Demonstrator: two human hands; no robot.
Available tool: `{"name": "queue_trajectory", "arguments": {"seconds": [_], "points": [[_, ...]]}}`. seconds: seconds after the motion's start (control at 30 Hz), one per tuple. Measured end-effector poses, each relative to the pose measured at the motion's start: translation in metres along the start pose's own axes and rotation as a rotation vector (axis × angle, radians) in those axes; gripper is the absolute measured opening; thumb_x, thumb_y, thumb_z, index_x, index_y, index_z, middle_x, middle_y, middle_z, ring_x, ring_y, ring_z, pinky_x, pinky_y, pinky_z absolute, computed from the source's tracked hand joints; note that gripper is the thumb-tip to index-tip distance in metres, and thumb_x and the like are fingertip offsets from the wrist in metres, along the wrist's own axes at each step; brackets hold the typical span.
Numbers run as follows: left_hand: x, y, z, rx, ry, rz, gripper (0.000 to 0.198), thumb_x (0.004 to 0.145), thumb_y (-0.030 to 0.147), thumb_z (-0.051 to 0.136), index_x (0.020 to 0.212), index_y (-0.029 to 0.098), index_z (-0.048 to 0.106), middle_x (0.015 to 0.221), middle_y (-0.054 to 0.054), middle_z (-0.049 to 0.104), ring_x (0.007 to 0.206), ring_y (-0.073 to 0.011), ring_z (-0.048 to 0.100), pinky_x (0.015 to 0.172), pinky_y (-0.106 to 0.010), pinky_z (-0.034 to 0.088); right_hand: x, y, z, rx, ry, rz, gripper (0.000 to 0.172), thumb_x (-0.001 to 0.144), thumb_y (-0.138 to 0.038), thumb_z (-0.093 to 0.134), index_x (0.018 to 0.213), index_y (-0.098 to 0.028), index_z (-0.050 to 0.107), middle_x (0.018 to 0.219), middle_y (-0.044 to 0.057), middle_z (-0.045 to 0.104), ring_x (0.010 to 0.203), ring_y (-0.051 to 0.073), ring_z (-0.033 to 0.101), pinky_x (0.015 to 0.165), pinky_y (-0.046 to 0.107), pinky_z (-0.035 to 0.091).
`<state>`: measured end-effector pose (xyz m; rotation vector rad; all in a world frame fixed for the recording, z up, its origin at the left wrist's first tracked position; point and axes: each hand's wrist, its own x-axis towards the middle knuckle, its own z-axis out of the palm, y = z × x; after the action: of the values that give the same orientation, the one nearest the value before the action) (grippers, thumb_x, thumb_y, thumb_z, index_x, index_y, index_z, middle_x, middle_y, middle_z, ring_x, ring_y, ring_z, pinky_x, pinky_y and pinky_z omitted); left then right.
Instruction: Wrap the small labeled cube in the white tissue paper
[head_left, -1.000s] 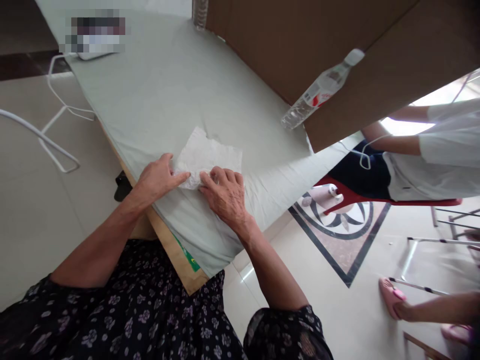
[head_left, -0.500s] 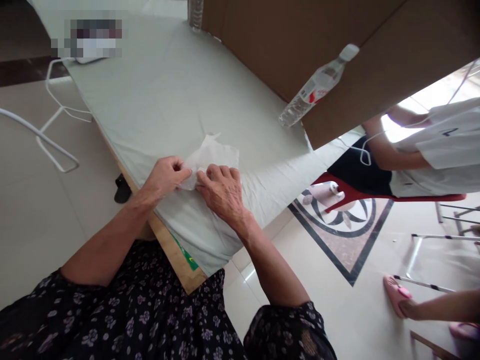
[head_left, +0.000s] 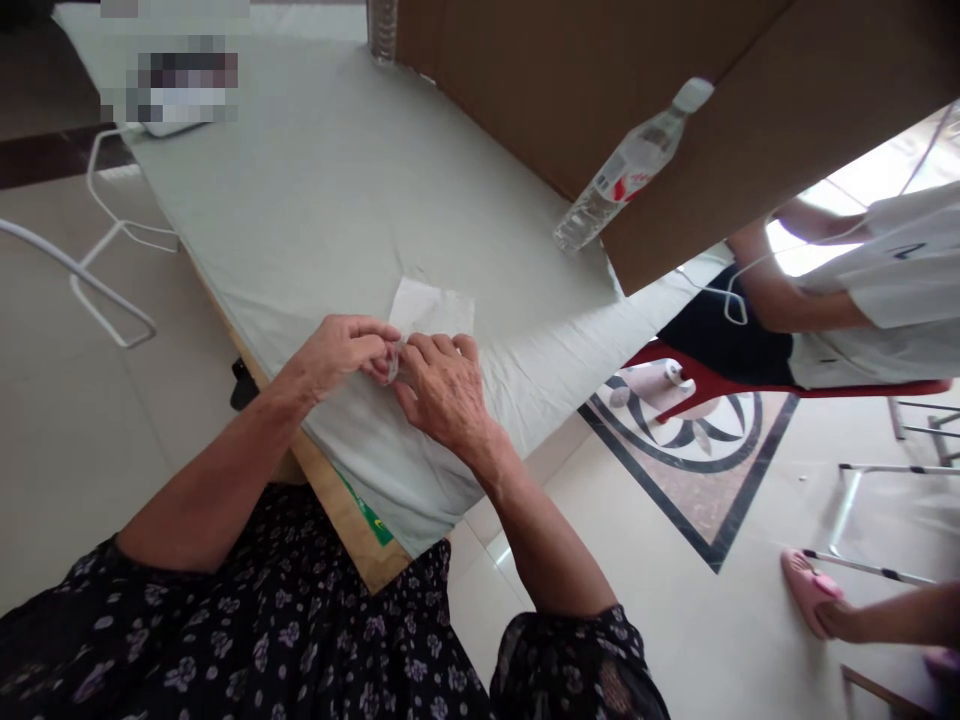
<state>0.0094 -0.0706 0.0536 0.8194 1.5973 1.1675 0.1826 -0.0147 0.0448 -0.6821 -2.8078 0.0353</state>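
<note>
Moved since prev. frame, head view: L hand (head_left: 341, 358) now closer to R hand (head_left: 444, 388); wht. sheet (head_left: 429, 308) bunched at near edge. L fingertips pinched on bunched edge; R fingers curled over sheet, grip hidden, can't tell. Sheet twd. table's (head_left: 300, 180) near corner.

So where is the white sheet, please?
In the head view, the white sheet is left of centre on the tablecloth, touched by the left hand and right hand.
</note>
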Motion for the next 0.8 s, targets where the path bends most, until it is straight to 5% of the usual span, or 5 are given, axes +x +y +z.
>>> {"name": "queue_trajectory", "arguments": {"seconds": [0.2,0.33,0.5,0.67,0.8], "points": [[-0.005,-0.006,0.005,0.455,-0.012,0.285,0.03,0.076,0.027,0.06,0.098,0.016,0.078,0.086,-0.005,0.074,0.073,-0.0179,0.067,0.076,-0.033,0.06,-0.019,0.007,-0.006,0.18,0.127,0.031,0.021,0.096,-0.026,0.062,0.116,-0.022,0.069,0.127,0.008,0.076,0.121,0.028,0.062,0.107,0.046,0.037],[-0.009,-0.016,0.013,0.751,0.063,0.491,0.029,0.086,0.032,0.06,0.103,0.017,0.079,0.102,-0.009,0.071,0.082,-0.0188,0.066,0.085,-0.035,0.059,-0.055,0.023,-0.004,0.333,0.398,0.428,0.021,0.1,-0.035,0.057,0.112,-0.022,0.068,0.124,0.012,0.075,0.112,0.027,0.068,0.097,0.047,0.048],[-0.011,-0.026,0.017,0.817,0.146,0.584,0.025,0.09,0.027,0.06,0.109,0.018,0.075,0.119,-0.011,0.065,0.086,-0.0177,0.065,0.084,-0.031,0.058,-0.077,0.041,0.014,0.566,0.189,0.749,0.066,0.09,-0.064,0.065,0.135,-0.016,0.059,0.109,0.012,0.077,0.069,0.02,0.066,0.074,0.04,0.053],[-0.015,-0.028,0.024,0.915,0.164,0.603,0.022,0.09,0.024,0.063,0.109,0.02,0.073,0.113,-0.009,0.063,0.089,-0.0184,0.066,0.082,-0.029,0.058,-0.052,0.048,0.032,0.576,0.206,0.794,0.084,0.085,-0.076,0.064,0.143,-0.017,0.054,0.089,0.006,0.075,0.074,0.022,0.066,0.072,0.035,0.049],[-0.018,-0.025,0.027,0.975,0.156,0.594,0.022,0.091,0.024,0.064,0.11,0.02,0.073,0.112,-0.009,0.063,0.093,-0.0206,0.067,0.082,-0.03,0.058,-0.036,0.046,0.038,0.61,0.217,0.82,0.083,0.082,-0.066,0.071,0.145,-0.016,0.052,0.08,0.0,0.067,0.073,0.021,0.063,0.071,0.033,0.047]]}}
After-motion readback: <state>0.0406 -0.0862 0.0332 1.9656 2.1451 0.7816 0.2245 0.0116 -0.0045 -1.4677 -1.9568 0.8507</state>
